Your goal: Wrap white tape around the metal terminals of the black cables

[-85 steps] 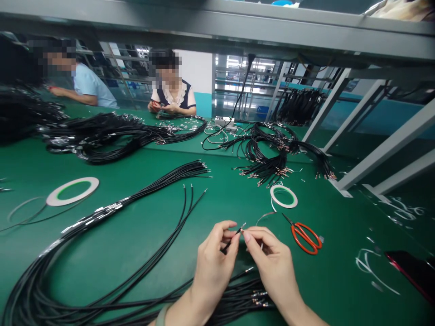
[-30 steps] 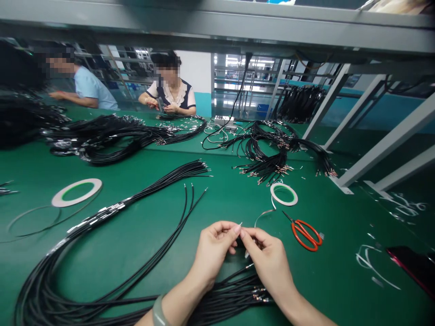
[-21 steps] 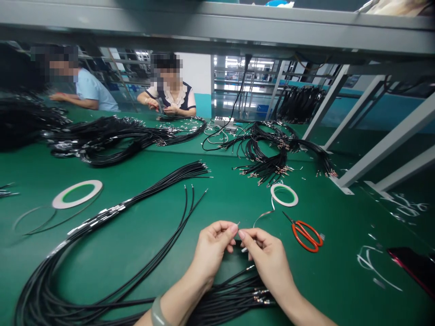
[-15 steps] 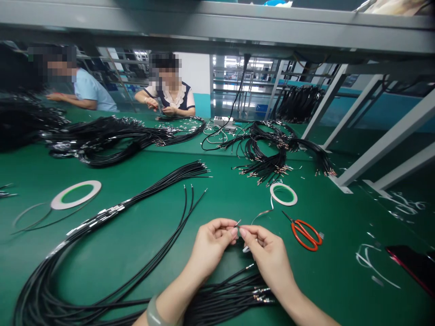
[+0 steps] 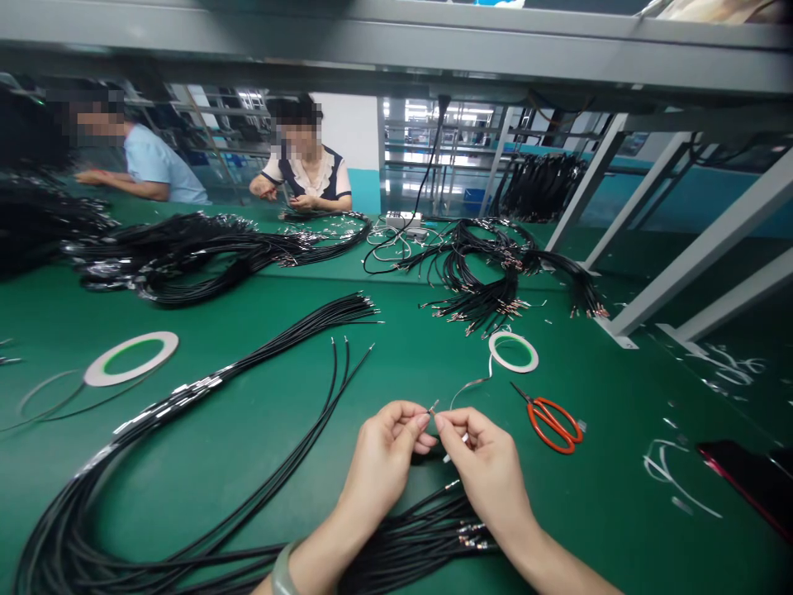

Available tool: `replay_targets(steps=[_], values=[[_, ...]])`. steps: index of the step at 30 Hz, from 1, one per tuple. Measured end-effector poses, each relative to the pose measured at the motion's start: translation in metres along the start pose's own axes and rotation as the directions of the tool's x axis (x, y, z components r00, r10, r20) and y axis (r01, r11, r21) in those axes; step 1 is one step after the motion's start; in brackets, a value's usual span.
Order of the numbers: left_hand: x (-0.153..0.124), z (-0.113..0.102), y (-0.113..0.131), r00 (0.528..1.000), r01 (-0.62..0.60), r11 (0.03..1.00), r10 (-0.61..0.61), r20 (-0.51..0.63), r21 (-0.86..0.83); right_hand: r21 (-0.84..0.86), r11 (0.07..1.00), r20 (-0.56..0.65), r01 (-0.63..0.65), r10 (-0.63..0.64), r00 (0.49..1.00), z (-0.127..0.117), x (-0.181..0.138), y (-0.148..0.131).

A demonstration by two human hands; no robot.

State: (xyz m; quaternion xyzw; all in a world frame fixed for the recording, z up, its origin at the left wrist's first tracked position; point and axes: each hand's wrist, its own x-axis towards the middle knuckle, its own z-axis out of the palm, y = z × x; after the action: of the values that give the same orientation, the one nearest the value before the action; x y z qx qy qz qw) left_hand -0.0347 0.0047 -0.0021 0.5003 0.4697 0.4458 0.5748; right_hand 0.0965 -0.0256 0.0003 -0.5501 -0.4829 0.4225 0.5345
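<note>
My left hand point(image 5: 382, 463) and my right hand point(image 5: 486, 467) meet fingertip to fingertip over the green bench point(image 5: 396, 364). Both pinch the metal-tipped end of a thin black wire point(image 5: 431, 407). A narrow strip of tape point(image 5: 471, 384) runs from my right fingers back to a small white tape roll point(image 5: 513, 352). Under my wrists lies a bundle of black wires with metal terminals point(image 5: 434, 533). Orange-handled scissors point(image 5: 548, 413) lie just right of my right hand.
A larger tape roll point(image 5: 131, 358) lies at the left. Long black wire bundles point(image 5: 186, 397) curve across the mat; more heaps point(image 5: 489, 289) sit farther back. Two people work at the far side. A dark phone point(image 5: 747, 475) lies at the right edge.
My hands have stayed together on the wire end, with only small finger shifts. The view has drifted slightly.
</note>
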Motion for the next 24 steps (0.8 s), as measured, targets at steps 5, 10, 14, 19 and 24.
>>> replay_targets(steps=[5, 10, 14, 19, 24], values=[[0.001, 0.003, 0.005, 0.994, 0.108, 0.984, -0.106, 0.026, -0.140, 0.008, 1.000, 0.000, 0.002, -0.002, 1.000, -0.001, 0.001, 0.001], [0.000, 0.005, 0.010, 0.986, 0.163, 0.970, -0.155, 0.055, -0.183, 0.000, 1.000, 0.007, 0.010, -0.010, 1.000, -0.002, 0.000, 0.000], [0.000, 0.005, 0.011, 0.986, 0.165, 0.970, -0.161, 0.040, -0.181, 0.015, 1.000, 0.012, 0.006, -0.006, 1.000, -0.002, -0.001, 0.001], [-0.001, 0.005, 0.013, 0.987, 0.158, 0.971, -0.153, 0.038, -0.180, 0.050, 0.999, 0.013, -0.010, 0.009, 1.000, -0.001, 0.002, 0.003], [-0.002, 0.003, 0.016, 0.977, 0.202, 0.957, -0.184, 0.105, -0.210, 0.144, 0.989, 0.052, -0.028, 0.021, 0.998, -0.002, 0.005, 0.000]])
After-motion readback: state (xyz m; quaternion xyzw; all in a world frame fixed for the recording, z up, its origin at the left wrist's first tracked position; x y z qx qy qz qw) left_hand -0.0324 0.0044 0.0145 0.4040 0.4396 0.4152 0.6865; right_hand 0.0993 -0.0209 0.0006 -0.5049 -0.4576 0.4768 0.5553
